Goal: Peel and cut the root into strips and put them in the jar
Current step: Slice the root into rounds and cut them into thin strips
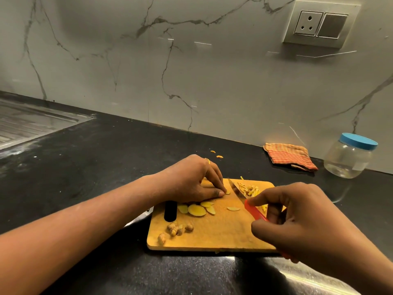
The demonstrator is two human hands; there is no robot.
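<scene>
A wooden cutting board (pixel 212 235) lies on the black counter. My left hand (pixel 191 184) pinches a yellow root slice (pixel 227 192) against the board near its far edge. My right hand (pixel 297 220) grips a red-handled knife (pixel 254 212), its blade angled toward the far edge just right of that slice. Several peeled slices (pixel 196 210) lie beside the board's handle slot. A small heap of cut strips (pixel 251 190) sits at the far right of the board. Brown peel scraps (pixel 176 229) lie at the front left. The clear jar (pixel 348 156) with a blue lid stands at the right, shut.
A folded orange striped cloth (pixel 290 156) lies by the wall left of the jar. A steel sink drainboard (pixel 32 122) is at the far left. Two small yellow bits (pixel 217 154) lie on the counter beyond my left hand. A wall socket (pixel 321 24) sits above.
</scene>
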